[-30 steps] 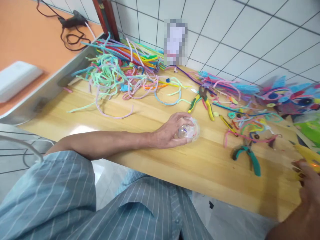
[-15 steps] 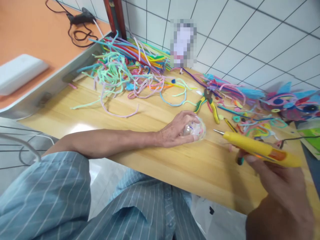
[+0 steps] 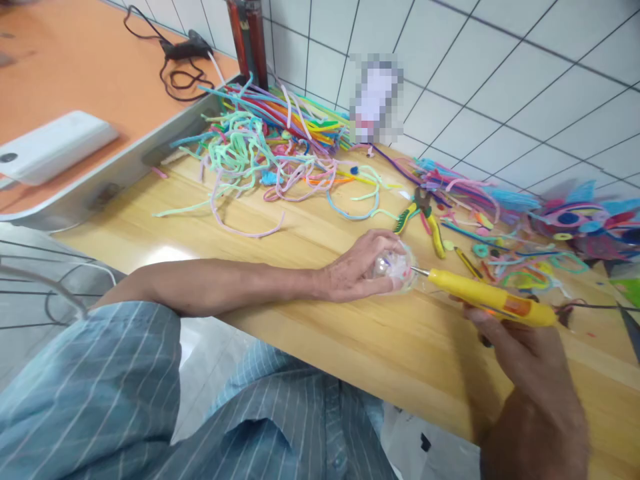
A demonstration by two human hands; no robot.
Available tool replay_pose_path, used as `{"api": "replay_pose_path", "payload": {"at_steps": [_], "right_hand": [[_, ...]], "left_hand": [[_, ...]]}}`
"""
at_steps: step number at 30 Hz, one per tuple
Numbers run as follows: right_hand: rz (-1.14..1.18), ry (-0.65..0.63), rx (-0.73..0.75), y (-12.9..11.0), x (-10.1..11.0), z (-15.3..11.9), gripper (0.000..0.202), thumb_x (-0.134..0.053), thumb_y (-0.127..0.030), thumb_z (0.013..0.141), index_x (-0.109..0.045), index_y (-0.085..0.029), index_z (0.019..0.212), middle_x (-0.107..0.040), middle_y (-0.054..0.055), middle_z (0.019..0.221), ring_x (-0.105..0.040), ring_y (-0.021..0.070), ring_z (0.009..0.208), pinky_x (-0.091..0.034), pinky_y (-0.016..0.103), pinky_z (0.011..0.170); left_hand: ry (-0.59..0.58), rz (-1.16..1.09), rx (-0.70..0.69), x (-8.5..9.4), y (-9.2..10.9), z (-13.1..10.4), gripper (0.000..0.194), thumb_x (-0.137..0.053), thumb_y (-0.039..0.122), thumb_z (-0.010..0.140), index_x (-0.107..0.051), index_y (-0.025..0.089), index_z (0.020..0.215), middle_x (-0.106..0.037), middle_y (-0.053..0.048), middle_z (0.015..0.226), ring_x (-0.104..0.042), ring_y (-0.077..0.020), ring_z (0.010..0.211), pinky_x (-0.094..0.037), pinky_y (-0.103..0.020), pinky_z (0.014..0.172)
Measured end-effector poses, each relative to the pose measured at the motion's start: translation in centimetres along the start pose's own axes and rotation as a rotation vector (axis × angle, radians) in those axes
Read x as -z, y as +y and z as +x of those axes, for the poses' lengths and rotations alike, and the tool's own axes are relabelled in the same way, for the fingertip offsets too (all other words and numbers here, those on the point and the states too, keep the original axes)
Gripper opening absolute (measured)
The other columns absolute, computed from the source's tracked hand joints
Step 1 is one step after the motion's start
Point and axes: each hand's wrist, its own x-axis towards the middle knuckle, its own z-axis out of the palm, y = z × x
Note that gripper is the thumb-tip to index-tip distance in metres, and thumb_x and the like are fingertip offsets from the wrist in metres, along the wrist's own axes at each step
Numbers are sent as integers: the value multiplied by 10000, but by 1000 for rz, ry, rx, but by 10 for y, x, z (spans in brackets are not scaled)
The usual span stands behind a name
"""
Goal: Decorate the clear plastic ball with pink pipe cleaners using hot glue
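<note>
The left forearm lies across the front edge of the bench (image 3: 320, 333), nearly level, and the left hand (image 3: 350, 273) rests palm-down, its fingers curled around a clear rounded piece (image 3: 390, 267) with the thumb on the side nearer the front edge. That piece sits on the bench about midway between the front and back edges; pale and coloured patches show through or on it, though whether they lie inside cannot be told. The right hand (image 3: 530, 353) comes in over the front edge toward the right end, wrist bent, fingers wrapped around a yellow glue gun (image 3: 493, 297); most of that grip is hidden beneath the tool. The gun points left, its metal tip (image 3: 420, 271) at the right side of the clear piece, touching or just beside it.

Just behind the left hand, toward the back edge, lie yellow-and-green pliers (image 3: 425, 220) with handles spread. A yellow cutter (image 3: 467, 262) lies behind the gun, near small coloured scraps (image 3: 530, 273). A dark-handled tool is mostly covered by the right hand. Tangled and bundled pipe cleaners (image 3: 240, 147) fill the back left corner, and a blue-and-pink figure (image 3: 590, 220) stands at the back right corner. A pixelated phone (image 3: 375, 100) leans at the back edge.
</note>
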Motion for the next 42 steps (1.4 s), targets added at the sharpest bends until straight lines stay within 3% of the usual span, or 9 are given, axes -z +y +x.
{"api": "replay_pose_path", "payload": {"at_steps": [6,20,28,37,42], "right_hand": [[-45,-101,73,0,-6,4,236,-743,-525,878,-766,-290,878,-752,28,817,-717,238,759,-604,377,716],[-67,-66,98,4,-10,4,242,-718,-525,892,-749,-285,883,-779,24,842,-741,241,768,-611,358,721],[-146,-21,290,-1,-12,3,121,-702,-395,936,-742,-285,904,-774,4,839,-747,221,752,-612,325,698],[-523,23,596,-20,-15,-12,175,-601,-343,1025,-676,-255,1157,-804,54,1000,-789,247,896,-595,324,740],[-625,27,659,-19,-14,-20,218,-582,-291,1028,-630,-205,1223,-798,97,1013,-772,257,916,-567,333,770]], "left_hand": [[11,57,-41,0,1,0,468,-651,439,1007,-465,253,1394,-580,-154,1392,-521,-304,1417,-462,-545,1205],[-6,63,-36,0,0,0,478,-646,451,1010,-443,254,1395,-568,-159,1409,-512,-311,1436,-464,-561,1204],[20,78,-53,-3,0,0,467,-643,445,1019,-434,245,1385,-569,-158,1381,-524,-304,1417,-480,-552,1194],[73,87,-14,-6,2,-2,506,-670,461,1005,-445,228,1394,-559,-177,1408,-516,-310,1430,-475,-554,1198],[107,74,-28,-7,3,-1,507,-695,463,993,-467,223,1377,-579,-170,1376,-531,-300,1394,-476,-539,1185]]}}
